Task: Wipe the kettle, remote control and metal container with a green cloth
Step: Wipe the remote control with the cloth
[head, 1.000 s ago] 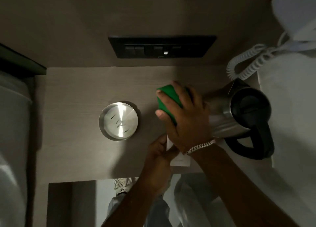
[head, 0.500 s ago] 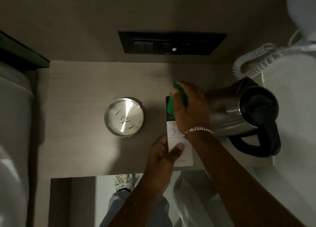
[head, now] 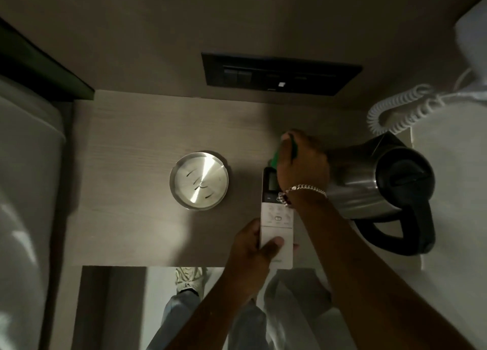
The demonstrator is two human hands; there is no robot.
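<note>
A white remote control [head: 276, 218] lies lengthwise on the wooden shelf [head: 137, 144], its near end over the front edge. My left hand [head: 253, 254] grips that near end, thumb on top. My right hand [head: 303, 162] presses a folded green cloth [head: 275, 158] on the remote's far end, above its dark screen; the hand hides most of the cloth. A steel kettle [head: 369, 181] with a black lid and handle stands just right of my right hand. The round metal container [head: 199, 180] sits to the left, apart from both hands.
A black switch panel [head: 279, 74] is set in the wall behind the shelf. A white coiled cord [head: 395, 112] hangs at the back right above the kettle. My legs and a shoe [head: 188, 280] show below the shelf's front edge.
My right hand with the cloth has slid from the remote's middle toward its far end, uncovering the screen and buttons. My left hand keeps its grip on the near end.
</note>
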